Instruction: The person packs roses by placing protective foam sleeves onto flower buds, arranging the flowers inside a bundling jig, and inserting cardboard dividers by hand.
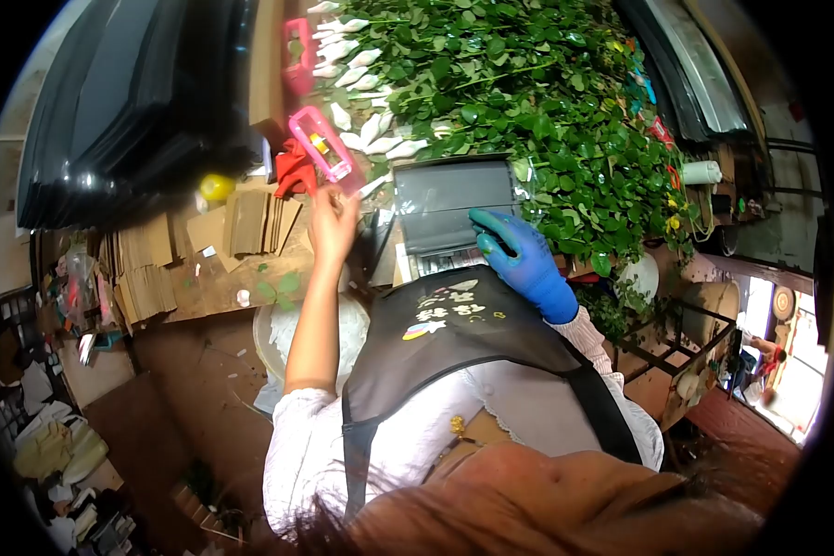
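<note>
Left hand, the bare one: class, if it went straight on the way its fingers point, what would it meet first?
Most likely the pink frame just beyond the fingertips of the left hand; depth is unclear, and they may already be touching.

One wide, round-edged, head-worn camera looks steeply down and forward from above and behind the left hand (334, 221) and right hand (523, 261), framing both from near.

Brown worktable (195, 295); reddish-brown floor (746, 431) lower right; daylight glaring through opening (811, 371) far right; greyish wall (811, 222) beside.
</note>
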### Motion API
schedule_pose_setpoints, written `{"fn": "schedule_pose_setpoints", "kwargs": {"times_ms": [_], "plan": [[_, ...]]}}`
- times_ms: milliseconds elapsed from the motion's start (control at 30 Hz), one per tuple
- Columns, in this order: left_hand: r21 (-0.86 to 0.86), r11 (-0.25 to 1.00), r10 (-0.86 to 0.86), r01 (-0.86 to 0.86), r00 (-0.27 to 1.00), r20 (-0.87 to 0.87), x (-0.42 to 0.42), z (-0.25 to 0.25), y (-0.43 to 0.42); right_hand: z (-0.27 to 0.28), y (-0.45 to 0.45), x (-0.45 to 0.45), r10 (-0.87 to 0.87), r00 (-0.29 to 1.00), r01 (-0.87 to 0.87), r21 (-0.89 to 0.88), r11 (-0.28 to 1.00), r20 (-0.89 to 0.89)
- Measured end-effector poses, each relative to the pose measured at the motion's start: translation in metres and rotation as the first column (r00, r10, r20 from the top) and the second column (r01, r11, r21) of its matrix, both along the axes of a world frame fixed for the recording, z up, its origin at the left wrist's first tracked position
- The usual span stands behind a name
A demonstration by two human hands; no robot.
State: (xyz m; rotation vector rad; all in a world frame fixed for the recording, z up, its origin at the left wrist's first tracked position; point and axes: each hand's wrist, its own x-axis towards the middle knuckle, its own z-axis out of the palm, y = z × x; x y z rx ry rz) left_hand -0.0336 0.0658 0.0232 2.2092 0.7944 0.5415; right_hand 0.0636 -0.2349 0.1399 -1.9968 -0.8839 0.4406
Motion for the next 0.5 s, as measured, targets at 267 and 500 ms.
{"fn": "schedule_pose_setpoints", "kwargs": {"times_ms": [267,500], "plan": [[-0.701,0.707,0.269,-0.096,0.953,0.141,0.036,-0.059,0.038,-0.006,0.049,-0.009,0.194,0.979,-0.194,0.003,0.981,-0.065],[-0.961,0.206,0.019,0.184,0.981,0.192,-0.061,0.070,-0.091,-0.048,0.101,0.001,0.167,0.602,-0.170,0.079,0.982,-0.780]]}}
